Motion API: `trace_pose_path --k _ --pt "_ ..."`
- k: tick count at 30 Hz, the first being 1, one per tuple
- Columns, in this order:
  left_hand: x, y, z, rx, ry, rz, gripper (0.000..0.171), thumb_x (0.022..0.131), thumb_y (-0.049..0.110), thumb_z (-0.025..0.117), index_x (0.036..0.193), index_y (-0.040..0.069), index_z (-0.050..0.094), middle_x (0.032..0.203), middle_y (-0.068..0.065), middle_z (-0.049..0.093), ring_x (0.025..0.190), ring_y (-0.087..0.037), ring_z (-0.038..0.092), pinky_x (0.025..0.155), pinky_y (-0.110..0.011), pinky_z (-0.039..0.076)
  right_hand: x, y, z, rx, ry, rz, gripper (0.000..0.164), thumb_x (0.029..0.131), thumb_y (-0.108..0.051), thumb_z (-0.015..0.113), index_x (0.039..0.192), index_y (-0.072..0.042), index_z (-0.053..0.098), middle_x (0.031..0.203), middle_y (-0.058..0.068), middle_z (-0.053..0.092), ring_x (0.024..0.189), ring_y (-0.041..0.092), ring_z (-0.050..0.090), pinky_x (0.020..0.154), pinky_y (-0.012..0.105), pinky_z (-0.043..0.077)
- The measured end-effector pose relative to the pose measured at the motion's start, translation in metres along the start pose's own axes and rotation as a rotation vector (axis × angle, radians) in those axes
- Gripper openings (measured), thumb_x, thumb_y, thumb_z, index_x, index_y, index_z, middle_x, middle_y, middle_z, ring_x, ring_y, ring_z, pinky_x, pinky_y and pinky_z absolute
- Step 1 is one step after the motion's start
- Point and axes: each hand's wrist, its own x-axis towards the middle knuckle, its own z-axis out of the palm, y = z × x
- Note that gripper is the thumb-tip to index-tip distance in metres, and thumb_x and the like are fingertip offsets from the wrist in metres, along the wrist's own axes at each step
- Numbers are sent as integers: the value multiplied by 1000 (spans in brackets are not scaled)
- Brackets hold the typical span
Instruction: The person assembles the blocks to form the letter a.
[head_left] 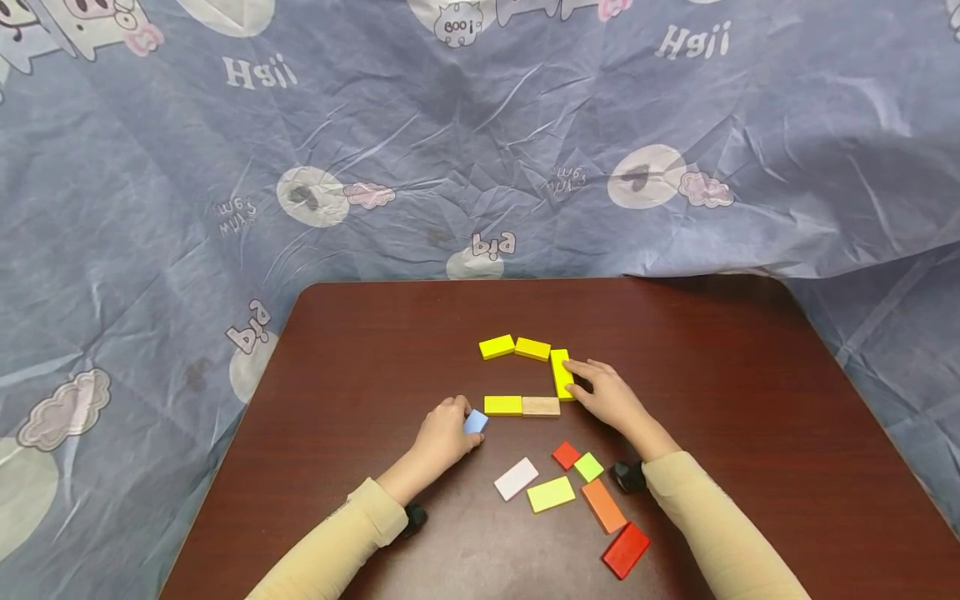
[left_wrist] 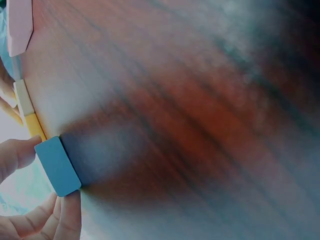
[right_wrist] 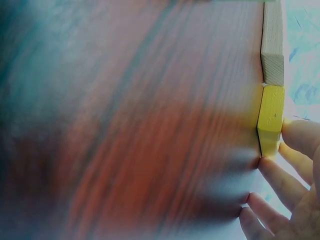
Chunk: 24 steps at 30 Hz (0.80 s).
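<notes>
Between thumb and fingertips, my left hand (head_left: 443,432) pinches a blue block (head_left: 476,422), just left of a flat yellow block (head_left: 502,406). In the left wrist view the blue block (left_wrist: 58,166) shows its broad face, thumb on one end and fingers on the other. My right hand (head_left: 609,395) touches the right side of an upright-running yellow block (head_left: 562,375) with its fingertips, fingers fairly straight. A plain wooden block (head_left: 541,407) lies by that block's lower end, against the flat yellow one. Two more yellow blocks, one left (head_left: 497,347) and one right (head_left: 532,348), form the far side.
Nearer on the brown table (head_left: 360,333) lie loose blocks: pink-white (head_left: 516,479), pale yellow (head_left: 551,494), small red (head_left: 566,455), lime green (head_left: 588,467), orange (head_left: 603,506) and larger red (head_left: 626,550). A printed grey-blue cloth (head_left: 420,167) hangs behind the table.
</notes>
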Motion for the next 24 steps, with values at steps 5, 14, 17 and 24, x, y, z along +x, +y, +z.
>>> trace_pose_path --k 5,14,17,24 --pt "1 -1 1 -28 17 -16 41 76 22 85 101 0 62 88 -10 61 68 -19 56 61 -33 50 0 2 1 -1 6 -5 51 94 -20 66 142 -8 53 143 18 54 138 45 38 109 63 34" --pt "2 -5 2 -76 -12 -23 44 80 27 83 108 1 61 90 -9 62 73 -18 58 65 -33 49 0 2 2 1 7 -11 51 94 -20 66 142 -7 54 143 18 54 138 45 39 109 63 34" --pt "2 -9 0 -99 -44 -7 45 82 26 81 113 1 61 96 -10 63 80 -20 62 69 -33 51 -1 2 2 3 5 -11 51 94 -20 66 142 -7 54 143 18 54 138 45 39 109 63 34" --pt "3 -23 -10 -106 -166 160 56 85 18 78 134 4 54 113 -15 60 99 -26 64 81 -38 54 -1 2 1 1 3 -5 51 94 -20 66 142 -7 53 144 17 53 138 45 39 109 63 34"
